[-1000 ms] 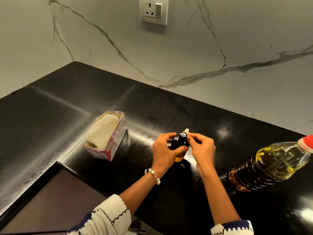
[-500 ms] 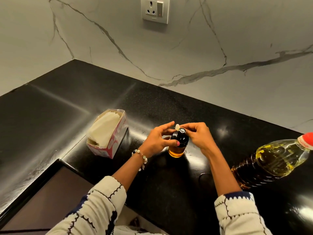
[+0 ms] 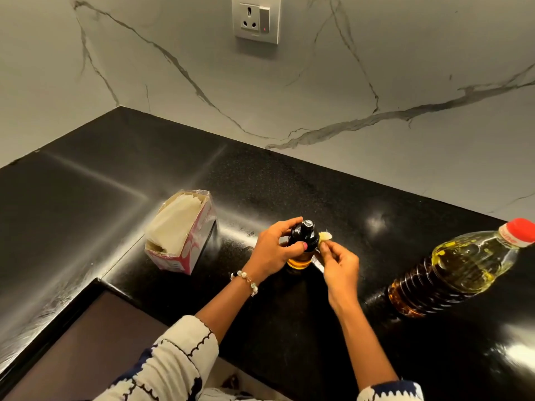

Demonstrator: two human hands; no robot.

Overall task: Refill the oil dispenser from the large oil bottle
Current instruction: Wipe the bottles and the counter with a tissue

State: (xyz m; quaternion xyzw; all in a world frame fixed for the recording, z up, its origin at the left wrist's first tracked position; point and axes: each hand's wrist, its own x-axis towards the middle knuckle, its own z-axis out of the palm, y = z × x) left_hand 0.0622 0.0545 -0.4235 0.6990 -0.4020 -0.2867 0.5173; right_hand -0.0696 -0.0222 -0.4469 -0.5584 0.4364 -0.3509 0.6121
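Near the middle of the black desk (image 3: 318, 183) stands the oil dispenser (image 3: 303, 247), upright, dark pump head on top, a little amber oil showing at its base. Left hand (image 3: 275, 250) wraps the dispenser's upper body, fingers (image 3: 301, 246) curled around it, thumb across the front, holding it steady. Right hand (image 3: 340, 263) sits just beside the dispenser on its right, fingers pinched narrow on a small pale bit (image 3: 324, 236) at the side of the dark head; cannot tell if that is a spout, a cap or a tab, too small and blurred. Large oil bottle (image 3: 460, 267) stands well apart to the right, red cap (image 3: 519, 231) on, yellow oil filling much of it, nobody touching it. Tissue box (image 3: 181, 231) lies to the left of the dispenser, apart from it. Wall socket (image 3: 256, 18) on the marble backsplash, not relevant. Progress, as a judgement: very early. Dispenser head looks seated on the body, so it is not opened yet; big bottle is capped; no pouring has started and the dispenser's oil level looks low. Left to do: get the dispenser top off, uncap the large bottle, pour, close both.
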